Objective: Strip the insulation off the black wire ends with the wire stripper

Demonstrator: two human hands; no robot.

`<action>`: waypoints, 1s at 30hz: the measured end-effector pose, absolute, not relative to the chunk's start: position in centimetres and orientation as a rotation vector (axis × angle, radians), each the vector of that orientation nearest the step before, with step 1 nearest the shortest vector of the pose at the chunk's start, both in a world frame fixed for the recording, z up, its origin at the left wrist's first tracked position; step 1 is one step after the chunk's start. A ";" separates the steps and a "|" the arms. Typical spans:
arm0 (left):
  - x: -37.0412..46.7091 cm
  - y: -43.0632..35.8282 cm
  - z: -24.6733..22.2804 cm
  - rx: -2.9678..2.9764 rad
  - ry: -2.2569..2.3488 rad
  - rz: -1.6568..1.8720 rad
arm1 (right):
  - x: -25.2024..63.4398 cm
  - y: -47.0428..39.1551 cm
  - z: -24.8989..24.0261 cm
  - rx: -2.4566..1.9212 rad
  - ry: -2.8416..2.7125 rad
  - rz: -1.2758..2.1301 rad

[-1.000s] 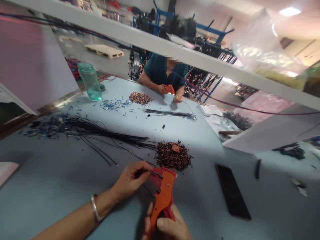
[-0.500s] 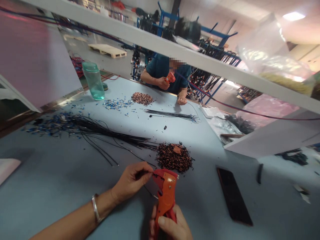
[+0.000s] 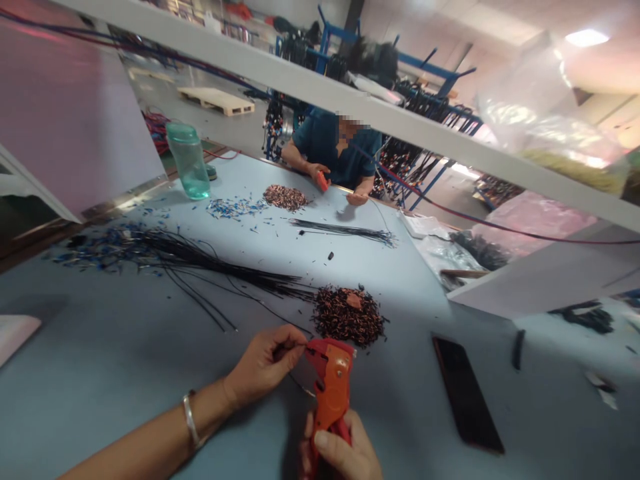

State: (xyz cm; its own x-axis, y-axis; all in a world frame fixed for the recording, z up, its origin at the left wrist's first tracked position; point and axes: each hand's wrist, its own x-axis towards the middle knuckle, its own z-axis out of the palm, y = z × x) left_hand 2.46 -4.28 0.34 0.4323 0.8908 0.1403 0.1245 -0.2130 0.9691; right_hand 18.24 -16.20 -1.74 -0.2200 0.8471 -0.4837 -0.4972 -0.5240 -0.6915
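While the right hand [image 3: 341,445] grips it, the wire stripper [image 3: 334,383] shows orange and red.

Wire stripper [image 3: 334,393]: smooth, glossy highlights
Bracelet [image 3: 190,419]: shiny metal
Bottle [image 3: 189,163], far left: translucent plastic
Pallet [image 3: 216,101], far: wood

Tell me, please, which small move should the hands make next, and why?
Probably squeeze the orange tool with the right hand, left hand steady: the left fingertips pinch a dark wire right at the tool's red head, and the right hand wraps its handles.
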 end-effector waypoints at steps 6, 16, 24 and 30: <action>2.5 -4.4 0.6 1.680 0.911 0.890 | 18.3 -16.3 -2.0 -1.103 -0.495 1.864; 1.9 -3.5 0.9 1.157 0.780 0.773 | 18.6 -15.8 -1.1 -0.966 -0.523 1.820; 1.9 -3.3 1.2 0.530 0.481 0.810 | 18.7 -15.4 -1.1 -0.924 -0.522 1.825; 2.9 -4.3 1.6 0.614 0.676 0.841 | 18.3 -16.2 -1.5 -1.112 -0.524 1.831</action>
